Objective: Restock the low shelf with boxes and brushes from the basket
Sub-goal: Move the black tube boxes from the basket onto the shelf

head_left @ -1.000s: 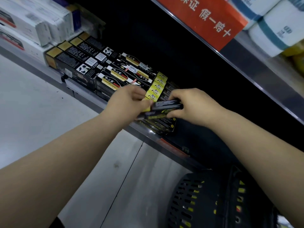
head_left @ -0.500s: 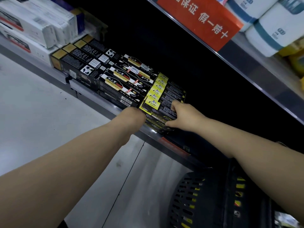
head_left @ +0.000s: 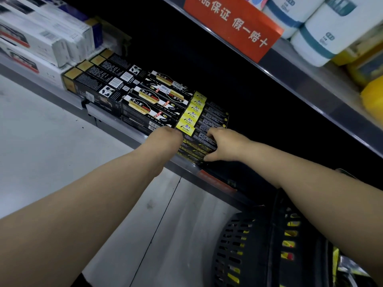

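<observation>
I'm seating a stack of black-and-yellow boxes [head_left: 199,141] at the front edge of the low shelf [head_left: 116,121], my right hand [head_left: 222,145] gripping it, fingers on top, thumb beneath. My left hand [head_left: 165,137] is sitting at the stack's end, its fingers hidden, so I cannot tell their spread. Yellow packs [head_left: 289,243] are showing through the basket [head_left: 248,245] below, so I'm judging the restocking unfinished.

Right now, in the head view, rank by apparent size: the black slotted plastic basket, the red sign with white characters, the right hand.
1. Black slotted plastic basket, nearest the camera and partly cropped
2. Red sign with white characters
3. Right hand
</observation>
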Motion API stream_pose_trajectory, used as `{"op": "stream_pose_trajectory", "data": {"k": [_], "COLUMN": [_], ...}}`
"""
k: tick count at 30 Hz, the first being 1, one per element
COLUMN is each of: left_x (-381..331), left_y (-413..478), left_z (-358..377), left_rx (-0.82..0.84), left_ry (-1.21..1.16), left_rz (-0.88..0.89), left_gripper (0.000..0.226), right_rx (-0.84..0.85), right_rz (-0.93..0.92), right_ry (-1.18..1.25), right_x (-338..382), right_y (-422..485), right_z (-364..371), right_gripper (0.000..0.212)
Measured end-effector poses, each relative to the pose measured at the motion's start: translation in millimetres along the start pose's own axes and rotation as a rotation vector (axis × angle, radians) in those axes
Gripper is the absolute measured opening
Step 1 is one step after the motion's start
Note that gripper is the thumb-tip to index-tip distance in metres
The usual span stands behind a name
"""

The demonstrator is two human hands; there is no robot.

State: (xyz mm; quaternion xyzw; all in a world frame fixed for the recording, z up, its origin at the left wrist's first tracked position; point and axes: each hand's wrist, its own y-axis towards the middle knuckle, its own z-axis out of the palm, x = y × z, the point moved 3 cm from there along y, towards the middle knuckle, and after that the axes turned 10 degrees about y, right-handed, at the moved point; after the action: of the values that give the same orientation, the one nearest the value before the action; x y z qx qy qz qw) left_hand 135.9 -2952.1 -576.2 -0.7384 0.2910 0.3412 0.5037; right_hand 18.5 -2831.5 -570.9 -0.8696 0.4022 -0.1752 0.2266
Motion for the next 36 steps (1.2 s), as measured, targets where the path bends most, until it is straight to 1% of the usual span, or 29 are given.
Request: {"op": "stream_pose_trajectory", "data": {"k": [1, 3, 4, 6, 9, 11, 13, 16, 19, 21, 23, 25, 27, 28, 29, 31, 34, 36], "left_x": [-3.8, -15.4, -25.1, -47.2, -74.5, -88.5, -98.6, -108.0, -108.6, -104.3, -99.7, -95.4, -92.6, -91.4, -90.5, -88.1, -83.5, -80.3], "left_y": [-2.1, -10.6, -19.1, -38.4, -71.3, -96.7, -121.9, -158.1, -188.1, -196.9, -203.4, -204.3, -203.1, -202.0, -201.1, -200.1, -200.4, -201.9], "left_z": [0.9, 4.3, 7.3, 20.0, 48.8, 73.1, 98.3, 135.2, 175.4, 194.0, 219.0, 237.4, 252.0, 258.4, 264.1, 274.0, 286.1, 292.4], "left_rx": [-0.019, -0.064, -0.076, -0.057, 0.031, 0.11, 0.173, 0.255, 0.357, 0.38, 0.432, 0.461, 0.482, 0.492, 0.503, 0.522, 0.553, 0.579], "left_ry": [0.015, -0.024, -0.016, 0.042, 0.145, 0.23, 0.31, 0.429, 0.543, 0.638, 0.71, 0.75, 0.75, 0.739, 0.726, 0.701, 0.674, 0.67], "left_rz": [0.016, 0.059, 0.126, 0.27, 0.46, 0.586, 0.708, 0.878, 0.986, 1.046, 1.063, 1.027, 0.978, 0.951, 0.924, 0.872, 0.812, 0.784], "left_gripper": [0.017, 0.022, 0.021, 0.016, 0.006, 0.007, 0.007, 0.008, 0.009, 0.009, 0.008, 0.01, 0.013, 0.013, 0.014, 0.014, 0.011, 0.01], "right_rx": [0.025, 0.031, -0.005, -0.134, -0.287, -0.344, -0.384, -0.436, -0.469, -0.463, -0.455, -0.401, -0.351, -0.366, -0.398, -0.422, -0.353, -0.377], "right_rz": [0.025, 0.044, 0.032, -0.009, -0.049, -0.066, -0.048, 0.059, 0.253, 0.385, 0.52, 0.636, 0.722, 0.757, 0.781, 0.79, 0.766, 0.77], "right_ry": [0.006, 0.074, 0.141, 0.321, 0.502, 0.586, 0.674, 0.727, 0.773, 0.788, 0.798, 0.777, 0.668, 0.635, 0.622, 0.62, 0.512, 0.434], "right_x": [-0.4, -2.2, -3.7, -8.8, -23.2, -41.4, -67.7, -120.0, -185.4, -221.3, -252.6, -274.5, -291.4, -297.0, -301.4, -305.7, -307.2, -306.3], "right_y": [-5.5, -22.5, -35.0, -68.5, -134.4, -180.1, -224.6, -286.2, -341.9, -365.0, -389.6, -400.8, -402.6, -402.7, -401.7, -396.6, -388.8, -388.0], "right_z": [-7.1, -23.8, -32.8, -50.1, -65.6, -67.4, -62.5, -42.1, -3.5, 32.4, 73.5, 109.9, 132.0, 136.8, 139.6, 144.6, 154.6, 154.8], "right_gripper": [0.076, 0.064, 0.055, 0.038, 0.022, 0.019, 0.026, 0.028, 0.027, 0.025, 0.023, 0.018, 0.045, 0.057, 0.066, 0.075, 0.075, 0.066]}}
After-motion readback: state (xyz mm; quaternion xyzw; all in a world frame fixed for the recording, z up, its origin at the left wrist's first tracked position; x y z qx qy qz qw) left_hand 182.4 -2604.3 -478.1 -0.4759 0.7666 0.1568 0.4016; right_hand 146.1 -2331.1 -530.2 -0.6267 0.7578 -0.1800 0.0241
